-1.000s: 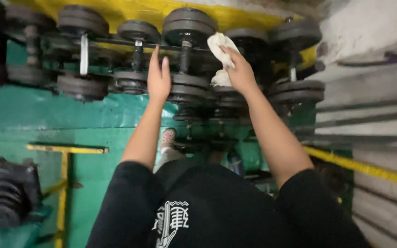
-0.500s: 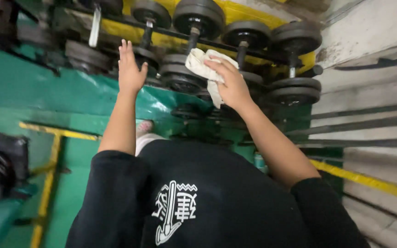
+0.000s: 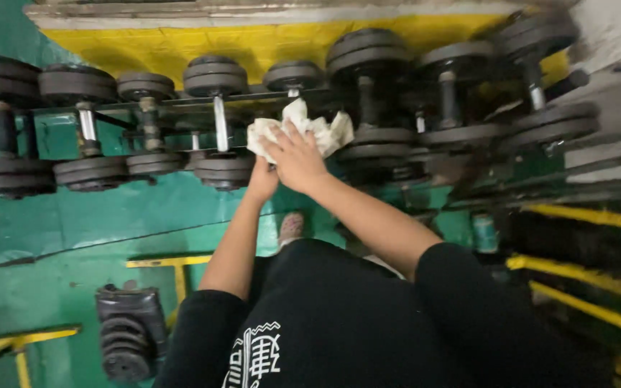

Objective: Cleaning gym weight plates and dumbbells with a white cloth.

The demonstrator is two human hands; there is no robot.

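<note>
right hand (image 3: 297, 159) gripping white cloth (image 3: 302, 129), on dumbbells (image 3: 292, 79)

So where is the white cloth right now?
In the head view, upper centre: the white cloth is bunched under the right hand, against the dumbbell rack.

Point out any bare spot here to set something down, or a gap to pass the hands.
Free: green floor between the dumbbell rack and the yellow frame. Crowded: the rack itself, dumbbells packed close around the right hand, white cloth and left hand.
</note>
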